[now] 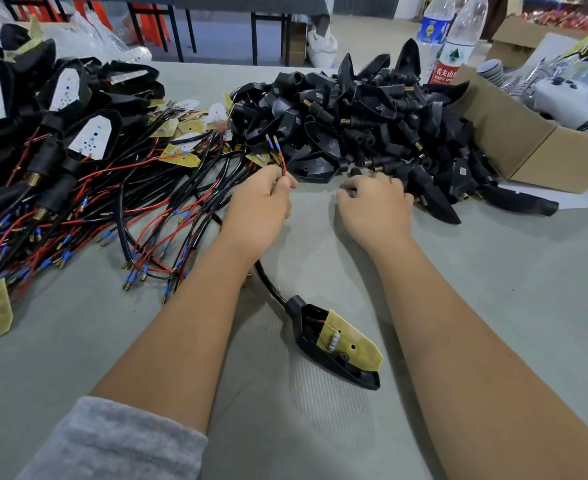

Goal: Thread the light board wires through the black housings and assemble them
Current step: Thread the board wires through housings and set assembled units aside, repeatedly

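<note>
Now left hand (263, 199) pinches thin red-and-black wire pair with blue-sleeved tips (278, 157); right hand (375, 206) curls at pile of black plastic housings (365, 123), grasp unclear.
Risk: wires snag in the tangle left of the hands; yellow-backed light board half seated in a black housing (341, 344) between the forearms could get dragged.

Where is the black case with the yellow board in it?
In the head view, the black case with the yellow board lies on the grey table near the bottom middle, between the person's two forearms.
</note>
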`<act>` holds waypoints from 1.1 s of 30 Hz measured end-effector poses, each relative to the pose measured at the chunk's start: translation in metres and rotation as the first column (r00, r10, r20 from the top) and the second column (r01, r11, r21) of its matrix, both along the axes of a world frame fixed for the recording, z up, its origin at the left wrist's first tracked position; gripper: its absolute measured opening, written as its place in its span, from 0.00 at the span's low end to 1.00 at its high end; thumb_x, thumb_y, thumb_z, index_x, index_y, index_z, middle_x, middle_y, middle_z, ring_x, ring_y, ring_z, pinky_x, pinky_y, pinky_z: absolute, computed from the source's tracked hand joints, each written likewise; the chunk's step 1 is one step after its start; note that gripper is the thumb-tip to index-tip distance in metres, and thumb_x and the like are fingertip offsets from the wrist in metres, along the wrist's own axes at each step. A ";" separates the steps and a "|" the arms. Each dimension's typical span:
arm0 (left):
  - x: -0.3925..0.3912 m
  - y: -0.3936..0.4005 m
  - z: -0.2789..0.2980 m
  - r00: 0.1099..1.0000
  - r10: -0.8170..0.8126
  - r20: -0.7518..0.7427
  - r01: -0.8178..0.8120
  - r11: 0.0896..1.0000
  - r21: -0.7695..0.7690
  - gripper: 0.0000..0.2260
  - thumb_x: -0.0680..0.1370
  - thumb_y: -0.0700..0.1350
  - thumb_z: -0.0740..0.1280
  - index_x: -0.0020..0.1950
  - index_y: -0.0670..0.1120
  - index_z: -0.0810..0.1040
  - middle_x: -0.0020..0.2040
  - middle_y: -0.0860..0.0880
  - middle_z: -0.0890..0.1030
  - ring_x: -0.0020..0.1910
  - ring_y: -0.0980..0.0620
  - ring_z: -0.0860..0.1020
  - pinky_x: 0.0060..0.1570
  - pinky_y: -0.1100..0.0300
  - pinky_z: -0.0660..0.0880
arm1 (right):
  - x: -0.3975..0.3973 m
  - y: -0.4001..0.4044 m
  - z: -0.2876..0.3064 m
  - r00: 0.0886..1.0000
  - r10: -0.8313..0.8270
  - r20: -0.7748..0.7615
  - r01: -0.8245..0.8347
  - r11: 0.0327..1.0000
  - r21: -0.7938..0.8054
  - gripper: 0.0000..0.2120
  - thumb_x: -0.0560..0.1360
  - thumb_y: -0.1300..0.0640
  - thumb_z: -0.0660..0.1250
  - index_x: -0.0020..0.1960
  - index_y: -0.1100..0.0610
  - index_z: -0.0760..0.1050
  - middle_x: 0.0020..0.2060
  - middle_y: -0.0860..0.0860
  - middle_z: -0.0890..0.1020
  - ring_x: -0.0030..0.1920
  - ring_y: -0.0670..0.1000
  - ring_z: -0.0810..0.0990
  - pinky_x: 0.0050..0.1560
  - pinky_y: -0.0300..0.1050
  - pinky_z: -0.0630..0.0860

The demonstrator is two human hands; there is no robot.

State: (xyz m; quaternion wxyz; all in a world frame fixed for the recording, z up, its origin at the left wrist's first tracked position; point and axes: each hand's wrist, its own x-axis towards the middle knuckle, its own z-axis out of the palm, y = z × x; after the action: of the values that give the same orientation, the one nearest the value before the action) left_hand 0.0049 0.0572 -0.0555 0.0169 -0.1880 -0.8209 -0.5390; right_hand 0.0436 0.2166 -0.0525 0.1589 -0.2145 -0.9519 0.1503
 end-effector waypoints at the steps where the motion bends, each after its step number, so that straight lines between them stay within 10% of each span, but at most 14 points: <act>1: -0.001 0.000 -0.001 1.000 0.013 0.002 -0.013 1.000 0.006 0.11 0.83 0.47 0.55 0.44 0.55 0.73 0.30 0.53 0.73 0.33 0.53 0.70 0.38 0.57 0.69 | 0.000 0.000 0.000 0.999 0.024 -0.045 -0.025 1.000 -0.013 0.15 0.80 0.52 0.59 0.63 0.52 0.78 0.61 0.54 0.77 0.65 0.59 0.68 0.62 0.52 0.65; 6: 0.002 0.000 0.002 0.999 0.029 -0.021 -0.029 0.999 0.014 0.06 0.81 0.51 0.58 0.45 0.56 0.71 0.29 0.52 0.72 0.31 0.53 0.70 0.37 0.49 0.72 | 0.000 -0.012 0.005 0.927 0.053 -0.372 -0.247 0.832 -0.497 0.14 0.77 0.61 0.64 0.59 0.49 0.78 0.51 0.50 0.83 0.48 0.48 0.79 0.45 0.36 0.70; 10: 0.006 -0.002 0.007 0.996 -0.091 -0.012 0.091 0.996 0.012 0.08 0.81 0.48 0.59 0.45 0.51 0.75 0.29 0.53 0.76 0.28 0.60 0.71 0.35 0.62 0.69 | 0.001 -0.022 0.013 0.854 -0.099 -0.510 -0.340 0.636 -0.693 0.04 0.77 0.59 0.66 0.45 0.52 0.77 0.33 0.50 0.77 0.34 0.47 0.74 0.39 0.41 0.72; 16: 0.006 -0.002 0.006 0.992 -0.119 0.035 0.117 0.992 0.037 0.09 0.80 0.47 0.62 0.41 0.50 0.78 0.30 0.52 0.70 0.32 0.53 0.68 0.39 0.55 0.65 | 0.007 -0.021 0.021 0.854 -0.067 -0.517 -0.507 0.125 -0.853 0.09 0.80 0.53 0.65 0.41 0.53 0.75 0.34 0.47 0.80 0.31 0.45 0.74 0.33 0.39 0.69; 33: 0.001 -0.004 0.012 0.991 0.004 0.132 -0.035 0.971 0.236 0.09 0.79 0.45 0.65 0.40 0.52 0.80 0.31 0.54 0.75 0.32 0.58 0.71 0.36 0.64 0.69 | 0.006 -0.030 0.016 0.871 0.040 -0.490 -0.491 0.098 -0.866 0.08 0.81 0.56 0.63 0.44 0.57 0.74 0.35 0.51 0.84 0.32 0.47 0.79 0.39 0.41 0.77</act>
State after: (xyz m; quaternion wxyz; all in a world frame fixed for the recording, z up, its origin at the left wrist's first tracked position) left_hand 0.0058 0.0536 -0.0439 -0.0091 -0.1409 -0.7515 -0.6445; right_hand 0.0496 0.1869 -0.0362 0.1144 -0.0553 -0.6003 0.7896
